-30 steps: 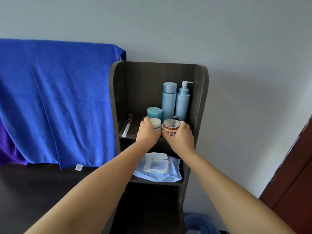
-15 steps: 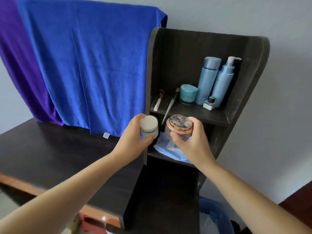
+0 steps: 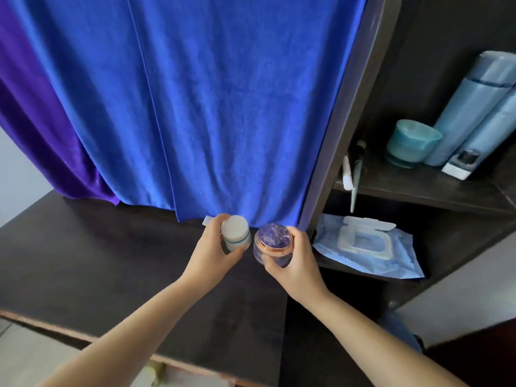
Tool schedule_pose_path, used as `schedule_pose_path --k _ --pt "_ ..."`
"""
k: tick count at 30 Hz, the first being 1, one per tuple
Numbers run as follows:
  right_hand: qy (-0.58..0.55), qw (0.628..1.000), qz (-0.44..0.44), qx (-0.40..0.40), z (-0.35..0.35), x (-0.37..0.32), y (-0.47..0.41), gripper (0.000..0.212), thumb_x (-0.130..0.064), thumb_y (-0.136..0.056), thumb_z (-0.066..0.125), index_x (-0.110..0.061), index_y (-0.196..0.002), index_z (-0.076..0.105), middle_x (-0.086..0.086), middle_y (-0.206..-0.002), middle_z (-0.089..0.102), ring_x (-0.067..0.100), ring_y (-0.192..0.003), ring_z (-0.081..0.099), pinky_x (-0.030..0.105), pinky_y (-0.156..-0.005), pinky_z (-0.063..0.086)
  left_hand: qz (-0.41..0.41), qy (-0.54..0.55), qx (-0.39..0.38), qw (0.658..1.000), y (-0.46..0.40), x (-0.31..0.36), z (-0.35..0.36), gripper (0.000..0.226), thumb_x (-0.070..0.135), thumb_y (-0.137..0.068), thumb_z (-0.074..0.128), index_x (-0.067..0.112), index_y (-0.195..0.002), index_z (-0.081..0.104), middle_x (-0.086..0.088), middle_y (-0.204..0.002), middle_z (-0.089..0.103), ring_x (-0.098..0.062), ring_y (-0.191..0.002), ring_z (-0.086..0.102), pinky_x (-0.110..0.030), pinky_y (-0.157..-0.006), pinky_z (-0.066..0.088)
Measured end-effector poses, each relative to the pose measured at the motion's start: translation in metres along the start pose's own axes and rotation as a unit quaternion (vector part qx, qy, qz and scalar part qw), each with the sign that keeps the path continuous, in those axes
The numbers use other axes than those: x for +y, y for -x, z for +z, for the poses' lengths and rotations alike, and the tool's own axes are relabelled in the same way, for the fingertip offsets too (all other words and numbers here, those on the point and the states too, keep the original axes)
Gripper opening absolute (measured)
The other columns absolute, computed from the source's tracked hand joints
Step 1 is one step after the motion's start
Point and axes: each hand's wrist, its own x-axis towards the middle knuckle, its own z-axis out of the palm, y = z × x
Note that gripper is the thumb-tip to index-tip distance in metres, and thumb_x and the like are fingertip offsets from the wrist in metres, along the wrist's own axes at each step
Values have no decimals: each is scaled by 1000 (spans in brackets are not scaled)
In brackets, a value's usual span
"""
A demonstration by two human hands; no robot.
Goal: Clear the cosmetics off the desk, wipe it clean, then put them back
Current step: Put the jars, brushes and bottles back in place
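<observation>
My left hand (image 3: 212,254) grips a small white jar (image 3: 236,233) with a teal band. My right hand (image 3: 293,265) holds a glass jar with a rose-gold rimmed lid (image 3: 273,243). Both jars hover just above the dark desk (image 3: 97,261), close to its back right corner by the blue cloth. On the upper shelf (image 3: 418,188) at the right stand a teal jar (image 3: 410,142), two light-blue bottles (image 3: 469,107) and a small white-based bottle (image 3: 462,164). Two brushes (image 3: 351,174) lie at the shelf's left end.
A blue cloth (image 3: 209,107) and a purple cloth (image 3: 42,107) hang behind the desk. A pack of wet wipes (image 3: 365,250) lies on the lower shelf. The shelf unit's side panel (image 3: 343,121) stands just right of my hands. The desk's front edge (image 3: 83,335) runs bottom left.
Both hands lifted the two jars off the upper shelf and carried them down and left to the desk surface. My view swung left and lower with them.
</observation>
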Motion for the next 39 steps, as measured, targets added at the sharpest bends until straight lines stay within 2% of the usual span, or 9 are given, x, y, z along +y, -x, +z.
schedule_pose_path --k 4,7,14,22,24,28,31,33,39 --pt "15 990 126 56 56 31 -15 63 -55 -59 71 -17 -105 52 0 -100 60 17 -95 61 37 -83 52 -42 -30 -51 997 -33 -60 4 50 27 -72 75 26 -110 42 -4 -115 54 -22 -103 58 -40 -84 51" --pt "44 980 181 73 88 54 -23 65 -57 -58 69 -12 -103 53 4 -97 61 21 -93 60 32 -81 51 -75 -49 -73 993 -51 -96 13 54 25 -75 73 17 -118 43 -3 -115 51 -20 -104 54 -31 -87 46" --pt "121 964 220 86 119 85 -20 66 -27 -67 81 0 -118 49 16 -112 56 30 -106 56 35 -87 48 -90 -95 -117 984 -62 -151 23 59 23 -79 69 10 -128 38 -6 -128 45 -22 -115 47 -34 -92 42" --pt "106 961 254 -15 108 69 -19 101 -29 -72 78 -6 -146 13 12 -150 23 23 -137 31 25 -106 29 -91 -115 -158 977 -57 -147 8 82 22 -78 71 15 -143 21 -3 -145 31 -18 -133 33 -28 -101 31" --pt "104 972 208 -21 95 51 -18 95 -32 -75 75 -9 -146 16 10 -151 23 22 -137 33 26 -109 32 -52 -126 -130 982 -56 -127 -3 79 24 -80 69 16 -143 23 -3 -143 33 -18 -132 33 -31 -98 37" --pt "114 986 110 -54 43 -2 -13 67 -35 -86 60 -13 -142 31 3 -149 30 10 -138 28 -1 -101 14 60 -98 -71 991 -54 -61 -10 59 19 -86 61 17 -137 33 4 -126 47 -18 -114 47 -24 -86 36" --pt "123 991 33 -50 -12 -39 -4 51 -46 -84 44 -17 -125 53 -4 -130 51 6 -122 47 18 -103 35 147 -63 -43 986 -49 8 0 45 16 -88 58 18 -130 41 9 -110 51 -12 -103 51 -12 -76 38" --pt "120 991 2 -51 -51 -60 4 36 -41 -84 43 -19 -104 63 -10 -102 62 3 -93 59 24 -83 48 202 -49 -45 977 -42 52 8 37 25 -88 53 23 -125 44 11 -105 54 -4 -100 50 -5 -78 36" --pt "119 992 -24 41 -171 -97 -22 12 -17 -89 56 -16 -86 67 -6 -70 67 4 -62 58 13 -61 43 363 -89 -66 925 -39 162 34 21 27 -89 41 22 -104 54 5 -90 59 -7 -82 51 -20 -72 44"
